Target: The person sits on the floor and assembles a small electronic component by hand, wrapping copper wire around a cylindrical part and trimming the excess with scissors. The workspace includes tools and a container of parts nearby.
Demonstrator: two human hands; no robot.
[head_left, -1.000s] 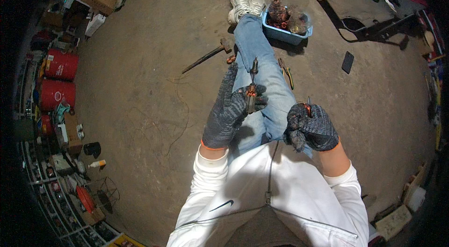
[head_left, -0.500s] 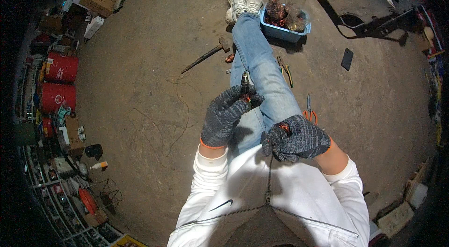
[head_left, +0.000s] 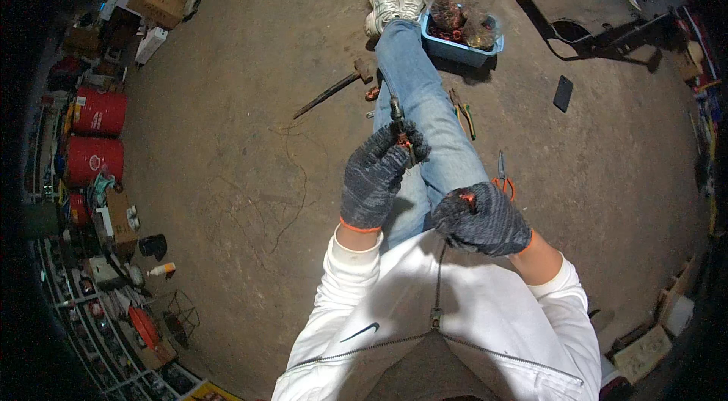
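My left hand [head_left: 371,179], in a dark grey knit glove with an orange cuff, grips a small shaft-like metal part [head_left: 395,109]. Its shiny end points away from me, and copper colour shows near my fingers. Closer to my body, my gloved right hand [head_left: 485,228] is closed; a bit of copper-orange material [head_left: 468,198] shows at its fingers, its kind unclear. Both hands are above my outstretched legs in jeans [head_left: 425,90]. Orange-handled scissors [head_left: 503,182] lie just beyond my right hand, and pliers [head_left: 463,114] rest beside my leg.
A hammer [head_left: 326,96] and a copper lump [head_left: 371,94] lie left of my legs. By my shoes stands a blue bin [head_left: 466,57] holding copper pieces and bags. A phone [head_left: 562,94] and a dark chair frame [head_left: 561,3] are at right; red drums [head_left: 95,158] line the left.
My left hand has moved slightly right and turned, tilting the metal part. My right hand has turned a little, with its fingers still closed.
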